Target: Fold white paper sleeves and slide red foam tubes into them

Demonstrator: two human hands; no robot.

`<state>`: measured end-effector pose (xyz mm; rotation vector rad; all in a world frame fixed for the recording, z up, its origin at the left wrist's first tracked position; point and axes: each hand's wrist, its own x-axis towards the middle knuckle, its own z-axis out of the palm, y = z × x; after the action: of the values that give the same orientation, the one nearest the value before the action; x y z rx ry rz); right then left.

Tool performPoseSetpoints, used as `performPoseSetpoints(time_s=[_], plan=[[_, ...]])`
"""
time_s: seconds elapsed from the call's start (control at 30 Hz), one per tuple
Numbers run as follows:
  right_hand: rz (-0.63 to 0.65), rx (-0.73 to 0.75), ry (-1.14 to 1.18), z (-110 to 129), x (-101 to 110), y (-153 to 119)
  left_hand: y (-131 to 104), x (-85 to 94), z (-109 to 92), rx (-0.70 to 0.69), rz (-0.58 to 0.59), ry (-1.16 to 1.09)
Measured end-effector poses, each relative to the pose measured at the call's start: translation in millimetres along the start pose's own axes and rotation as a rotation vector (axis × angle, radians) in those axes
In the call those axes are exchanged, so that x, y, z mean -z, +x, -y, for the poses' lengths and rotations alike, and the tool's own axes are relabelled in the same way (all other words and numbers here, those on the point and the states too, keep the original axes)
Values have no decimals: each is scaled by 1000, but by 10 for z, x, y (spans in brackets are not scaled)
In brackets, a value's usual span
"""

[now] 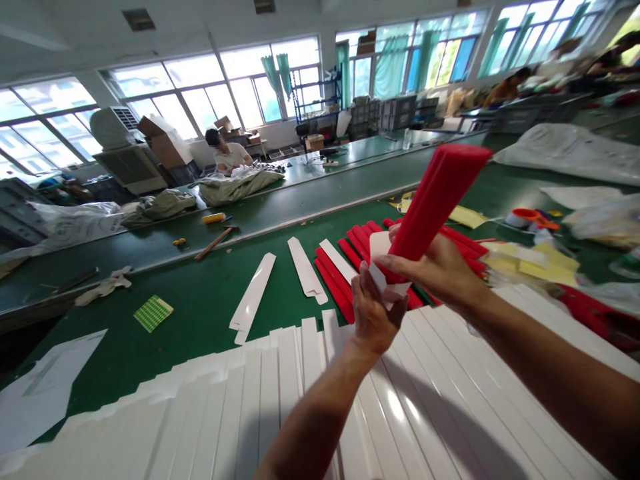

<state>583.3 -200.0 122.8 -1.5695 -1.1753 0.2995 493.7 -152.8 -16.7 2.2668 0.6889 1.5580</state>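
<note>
My right hand point(437, 267) is closed around a long red bundle point(437, 193), which looks ridged and leans up and away to the right. My left hand point(375, 310) grips a narrow white carton point(395, 291) by its end, with the flaps spread open. The bundle's lower end meets these flaps; how far inside it reaches is hidden by my fingers. More red bundles point(336, 287) lie on the green table just behind my hands. Flat white cartons point(260, 380) form a wide row beneath my forearms.
Loose white cartons point(253, 293) lie on the green table, left of the red bundles. A hammer point(215, 243) and a green label sheet point(153, 313) are further left. Yellow papers point(545, 263) and orange-handled scissors point(535, 217) lie right. A person point(230, 153) sits beyond the conveyor.
</note>
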Motion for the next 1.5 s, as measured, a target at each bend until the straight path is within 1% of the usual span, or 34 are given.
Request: performPoseSetpoints(time_s=[0.07, 0.13, 0.17, 0.2, 0.27, 0.33, 0.43, 0.47, 0.53, 0.57, 0.67, 0.7, 0.77, 0.83, 0.9, 1.0, 1.1, 1.17, 1.23, 1.3, 1.37, 1.43, 1.5], plan=[[62, 1, 63, -121, -64, -70, -9, 7, 38, -28, -3, 24], [143, -56, 187, -227, -101, -115, -10, 13, 75, -50, -8, 22], [160, -89, 243, -277, -108, -129, -8, 13, 90, -60, -17, 20], [153, -123, 287, -324, -110, -141, -6, 9, 102, -68, -29, 22], [95, -207, 370, -407, -105, -164, -3, -8, 118, -75, -51, 43], [76, -295, 488, -467, -105, -193, -8, -30, 123, -57, -46, 70], [168, -389, 653, -513, -138, -252, -26, -42, 127, -49, -34, 77], [203, -399, 684, -523, -160, -270, -31, -35, 130, -56, -25, 64], [217, -402, 711, -547, -216, -296, -31, -5, 141, -78, 2, 27], [200, -397, 709, -562, -247, -301, -24, 18, 147, -85, 20, 11], [97, -347, 670, -602, -338, -284, 28, 109, 166, -103, 56, -45], [83, -322, 657, -606, -365, -272, 56, 147, 168, -107, 64, -79], [95, -273, 656, -591, -412, -245, 125, 231, 163, -95, 78, -181], [125, -240, 695, -546, -458, -219, 209, 314, 139, -25, 72, -296], [101, -201, 734, -485, -508, -192, 295, 373, 100, 68, 53, -384], [-23, -140, 727, -406, -590, -144, 395, 373, 35, 158, 8, -443], [-164, -135, 748, -375, -664, -90, 442, 311, 4, 222, -69, -510], [-226, -135, 793, -384, -697, -59, 460, 300, 16, 232, -57, -528], [-262, -101, 799, -410, -715, -44, 483, 340, 55, 157, 12, -474], [-286, -45, 754, -450, -714, -56, 512, 416, 114, 20, 89, -386], [-296, 10, 716, -505, -701, -103, 543, 498, 178, -117, 139, -319], [-266, 62, 722, -573, -684, -184, 573, 565, 228, -205, 159, -244], [-179, 76, 747, -643, -675, -287, 606, 617, 256, -263, 164, -160]])
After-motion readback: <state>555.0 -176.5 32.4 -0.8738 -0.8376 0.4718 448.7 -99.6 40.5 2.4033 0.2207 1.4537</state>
